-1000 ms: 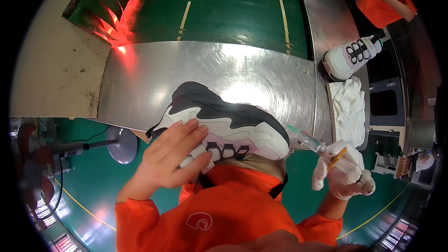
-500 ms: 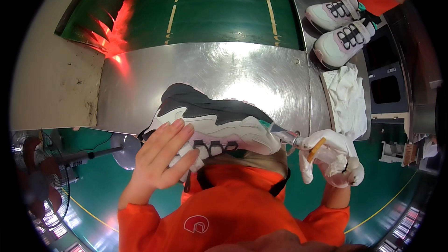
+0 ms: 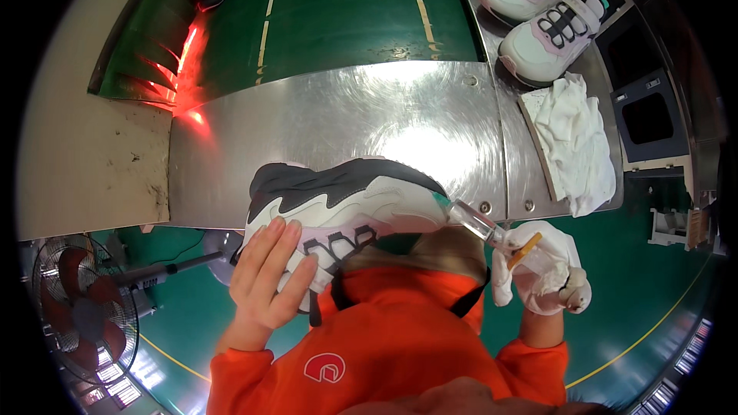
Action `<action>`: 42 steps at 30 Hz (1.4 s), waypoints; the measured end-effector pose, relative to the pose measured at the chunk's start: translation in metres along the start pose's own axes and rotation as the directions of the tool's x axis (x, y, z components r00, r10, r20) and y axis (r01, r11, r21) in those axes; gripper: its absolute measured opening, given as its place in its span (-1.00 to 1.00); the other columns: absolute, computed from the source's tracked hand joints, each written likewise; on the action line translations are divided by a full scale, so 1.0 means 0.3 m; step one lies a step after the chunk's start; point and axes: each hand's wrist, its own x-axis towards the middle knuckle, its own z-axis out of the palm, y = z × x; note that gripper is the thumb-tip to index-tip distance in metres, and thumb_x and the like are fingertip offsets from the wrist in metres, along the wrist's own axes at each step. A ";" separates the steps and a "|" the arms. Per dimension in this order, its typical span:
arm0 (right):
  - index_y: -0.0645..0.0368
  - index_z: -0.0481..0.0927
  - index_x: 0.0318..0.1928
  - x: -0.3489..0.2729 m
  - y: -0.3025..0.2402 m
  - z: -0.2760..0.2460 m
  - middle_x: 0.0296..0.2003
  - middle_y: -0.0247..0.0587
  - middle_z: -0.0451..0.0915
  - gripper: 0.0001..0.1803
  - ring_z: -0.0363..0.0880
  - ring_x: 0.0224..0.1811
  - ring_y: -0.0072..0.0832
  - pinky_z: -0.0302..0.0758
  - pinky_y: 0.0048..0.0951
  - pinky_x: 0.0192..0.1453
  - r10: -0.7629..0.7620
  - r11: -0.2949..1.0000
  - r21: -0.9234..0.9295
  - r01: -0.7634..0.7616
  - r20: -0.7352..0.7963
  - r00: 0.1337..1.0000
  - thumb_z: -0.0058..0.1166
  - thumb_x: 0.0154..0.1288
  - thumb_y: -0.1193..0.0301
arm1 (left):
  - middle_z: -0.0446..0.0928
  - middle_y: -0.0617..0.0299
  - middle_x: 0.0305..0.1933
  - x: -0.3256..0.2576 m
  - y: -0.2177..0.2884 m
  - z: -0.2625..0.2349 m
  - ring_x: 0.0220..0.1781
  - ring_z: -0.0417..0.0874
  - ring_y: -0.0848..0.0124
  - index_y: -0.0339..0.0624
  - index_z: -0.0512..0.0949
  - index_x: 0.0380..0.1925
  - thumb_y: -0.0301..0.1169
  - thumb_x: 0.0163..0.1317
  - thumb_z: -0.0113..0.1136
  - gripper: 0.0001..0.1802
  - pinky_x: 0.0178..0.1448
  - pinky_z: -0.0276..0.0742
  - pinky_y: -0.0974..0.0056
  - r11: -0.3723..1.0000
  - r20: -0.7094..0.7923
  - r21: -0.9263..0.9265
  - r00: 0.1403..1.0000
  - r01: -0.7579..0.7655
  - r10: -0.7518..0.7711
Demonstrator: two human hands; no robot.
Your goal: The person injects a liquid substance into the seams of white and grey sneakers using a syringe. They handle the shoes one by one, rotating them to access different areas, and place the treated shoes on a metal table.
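A person's bare left hand is gripping a white, pale-pink and black sneaker near its heel, the fingers lying almost side by side along the upper and the thumb spreading apart toward the strap. The sneaker is lying tilted on its side at the near edge of a brushed-steel surface, its dark sole facing the far edge; whether the steel is bearing it, I cannot tell. The right hand, wearing a white glove, is curling around a clear, tube-like tool whose green tip is meeting the toe; a thin yellow-brown stick is crossing the glove. Toward the surface's right edge, a crumpled white cloth is lying on a thin board, and beyond it two matching white-and-pink sneakers are standing side by side. Past the far edge, a green belt is carrying more shoes, with red light glowing at its left side. Left of the person, a round wire-caged fan is standing.
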 end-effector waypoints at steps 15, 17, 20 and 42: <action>0.53 0.35 0.19 -0.149 0.081 0.096 -0.25 0.19 0.58 0.25 0.64 -0.43 -0.12 0.59 -0.31 -0.34 -0.032 0.977 0.202 0.066 -0.164 0.986 0.48 -0.44 -0.17 | 0.60 -0.17 0.05 0.001 0.006 0.001 0.09 0.64 -0.09 -0.16 0.54 -0.12 -0.51 0.14 0.22 -0.73 0.13 0.60 0.00 1.000 -0.022 -0.009 0.999 -0.027 0.027; 0.53 0.35 0.19 -0.151 0.083 0.115 -0.25 0.18 0.58 0.25 0.64 -0.42 -0.12 0.59 -0.32 -0.33 -0.031 0.974 0.215 0.072 -0.187 0.982 0.49 -0.44 -0.16 | 0.60 -0.17 0.04 -0.005 0.006 0.003 0.09 0.64 -0.09 -0.16 0.54 -0.11 -0.50 0.14 0.23 -0.72 0.13 0.60 0.00 1.000 -0.035 -0.005 0.999 -0.026 0.026; 0.52 0.36 0.19 -0.160 0.073 0.148 -0.26 0.17 0.59 0.25 0.65 -0.42 -0.13 0.59 -0.33 -0.33 -0.010 0.979 0.195 0.066 -0.277 0.961 0.50 -0.45 -0.15 | 0.60 -0.17 0.04 -0.009 0.004 0.008 0.09 0.64 -0.08 -0.16 0.55 -0.09 -0.50 0.14 0.24 -0.71 0.12 0.60 0.00 0.999 -0.047 -0.004 0.998 -0.032 0.032; 0.64 0.29 0.23 -0.148 0.135 0.151 -0.14 0.11 0.58 0.12 0.56 -0.27 -0.33 0.62 -0.30 -0.10 -0.193 0.964 -0.181 0.197 0.039 0.980 0.56 -0.46 0.44 | 0.57 -0.09 0.11 0.110 -0.037 -0.048 0.09 0.62 -0.04 -0.20 0.58 -0.11 -0.37 -0.04 0.41 -0.57 0.10 0.58 0.08 0.996 0.098 -0.084 0.995 0.030 -0.021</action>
